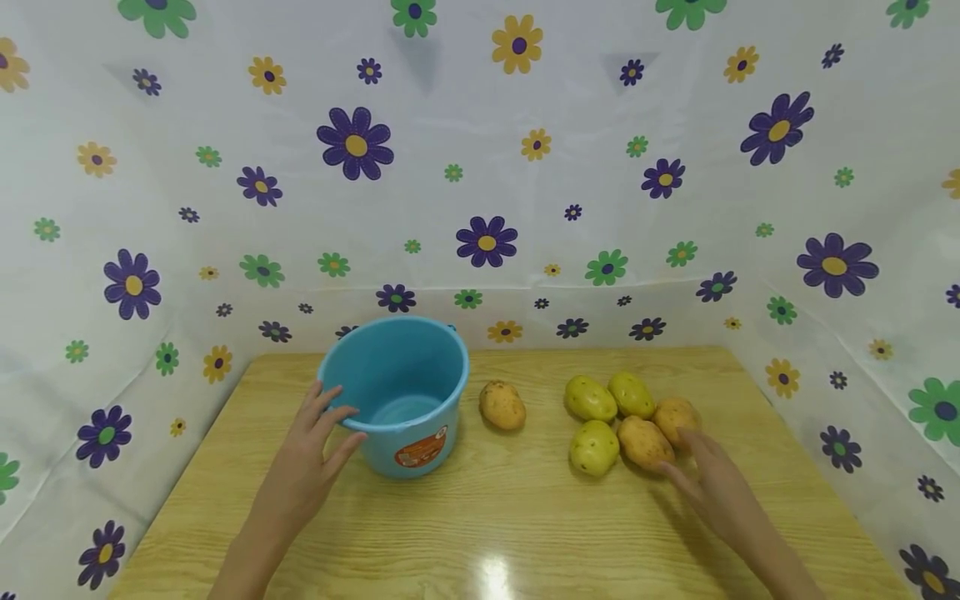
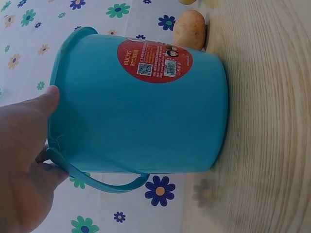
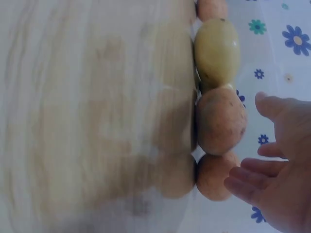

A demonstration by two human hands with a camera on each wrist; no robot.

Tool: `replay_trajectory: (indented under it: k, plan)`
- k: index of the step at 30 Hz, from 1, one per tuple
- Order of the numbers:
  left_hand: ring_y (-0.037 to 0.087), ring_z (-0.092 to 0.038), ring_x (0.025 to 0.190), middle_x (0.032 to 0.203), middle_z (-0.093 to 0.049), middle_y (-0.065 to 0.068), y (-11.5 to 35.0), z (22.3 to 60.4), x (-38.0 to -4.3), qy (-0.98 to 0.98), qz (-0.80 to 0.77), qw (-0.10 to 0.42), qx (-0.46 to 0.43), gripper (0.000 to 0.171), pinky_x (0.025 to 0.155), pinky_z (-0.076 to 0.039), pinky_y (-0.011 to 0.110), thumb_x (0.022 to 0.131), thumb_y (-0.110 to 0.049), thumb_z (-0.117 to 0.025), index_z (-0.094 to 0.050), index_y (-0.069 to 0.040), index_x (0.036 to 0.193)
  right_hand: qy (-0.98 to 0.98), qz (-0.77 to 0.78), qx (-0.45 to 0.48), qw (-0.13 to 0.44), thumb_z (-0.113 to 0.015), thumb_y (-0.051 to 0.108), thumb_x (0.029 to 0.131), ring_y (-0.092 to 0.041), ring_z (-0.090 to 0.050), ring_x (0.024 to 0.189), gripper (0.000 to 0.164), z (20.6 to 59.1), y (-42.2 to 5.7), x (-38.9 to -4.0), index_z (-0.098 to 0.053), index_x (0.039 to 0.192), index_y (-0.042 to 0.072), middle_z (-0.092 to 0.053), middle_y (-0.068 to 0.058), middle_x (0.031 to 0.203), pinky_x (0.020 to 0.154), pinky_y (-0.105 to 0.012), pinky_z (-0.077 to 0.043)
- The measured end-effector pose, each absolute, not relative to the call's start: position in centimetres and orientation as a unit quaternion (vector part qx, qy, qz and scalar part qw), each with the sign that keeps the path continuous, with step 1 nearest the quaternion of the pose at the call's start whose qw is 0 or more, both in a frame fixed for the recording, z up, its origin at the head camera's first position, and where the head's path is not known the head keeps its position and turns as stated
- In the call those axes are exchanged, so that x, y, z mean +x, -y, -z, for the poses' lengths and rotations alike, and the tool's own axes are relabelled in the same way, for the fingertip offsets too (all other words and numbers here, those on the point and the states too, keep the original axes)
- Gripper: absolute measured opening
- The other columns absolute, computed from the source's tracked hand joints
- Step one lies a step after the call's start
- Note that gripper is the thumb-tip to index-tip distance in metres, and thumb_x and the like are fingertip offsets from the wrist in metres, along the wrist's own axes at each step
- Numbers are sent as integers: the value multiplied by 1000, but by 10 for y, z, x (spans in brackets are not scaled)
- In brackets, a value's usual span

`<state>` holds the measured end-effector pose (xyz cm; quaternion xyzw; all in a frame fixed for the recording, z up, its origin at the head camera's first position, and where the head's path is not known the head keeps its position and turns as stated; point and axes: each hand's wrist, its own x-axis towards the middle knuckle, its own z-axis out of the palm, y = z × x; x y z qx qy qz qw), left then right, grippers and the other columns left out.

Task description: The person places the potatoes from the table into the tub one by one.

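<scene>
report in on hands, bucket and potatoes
Left hand holds upright blue bucket. Right hand open, close to two brown potatoes. Three green potatoes crowd alongside.

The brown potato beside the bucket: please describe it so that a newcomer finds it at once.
On the wooden table, find the blue bucket. Just right of it in the head view lies the brown potato. It lies alone; the other two brown potatoes cluster with green produce.

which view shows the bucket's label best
The left wrist view: the red label appears large there, with the word BUCKET, a QR code and a barcode distinguishable. The head view shows it small on the blue bucket; the right wrist view lacks it.
</scene>
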<state>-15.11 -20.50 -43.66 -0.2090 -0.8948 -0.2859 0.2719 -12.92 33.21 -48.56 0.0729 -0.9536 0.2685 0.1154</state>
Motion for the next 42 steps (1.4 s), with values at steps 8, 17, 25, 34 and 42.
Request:
replay_trajectory:
  k: [8,17,25,34,42]
  plan:
    - [53,-28,148,148,-50,23,205,439,-152,896,283,275,-205,32,99,-44,71,88,-7,-82,-66,-5,116,952,-277,29,127,-74,33,98,-60,-55,115,67,491,-317,-134,-50,135,-17,-52,-42,130,97,-72,-47]
    - [53,-28,148,147,-50,24,205,439,-152,894,284,277,-209,33,99,-44,71,87,-5,-82,-66,-4,116,958,-251,-2,139,-78,32,94,-58,-60,105,66,495,-303,-139,-53,130,-18,-57,-41,119,88,-68,-52]
    - [57,-32,144,145,-52,23,205,440,-152,892,277,287,-214,34,96,-47,69,85,-5,-84,-65,-5,114,961,-232,-10,148,-80,26,93,-59,-62,98,65,500,-297,-140,-53,130,-19,-56,-41,116,82,-68,-55]
    - [57,-31,144,144,-53,23,205,439,-153,888,278,292,-221,35,97,-46,69,84,-4,-84,-65,-5,113,960,-223,0,170,-82,25,91,-59,-63,97,65,500,-295,-142,-54,126,-21,-57,-42,113,80,-68,-54]
    - [58,-32,144,144,-53,23,206,440,-155,885,281,295,-224,35,96,-47,70,84,-3,-84,-65,-5,112,961,-223,5,164,-84,22,89,-60,-61,100,66,501,-294,-145,-53,123,-24,-56,-45,114,84,-69,-53]
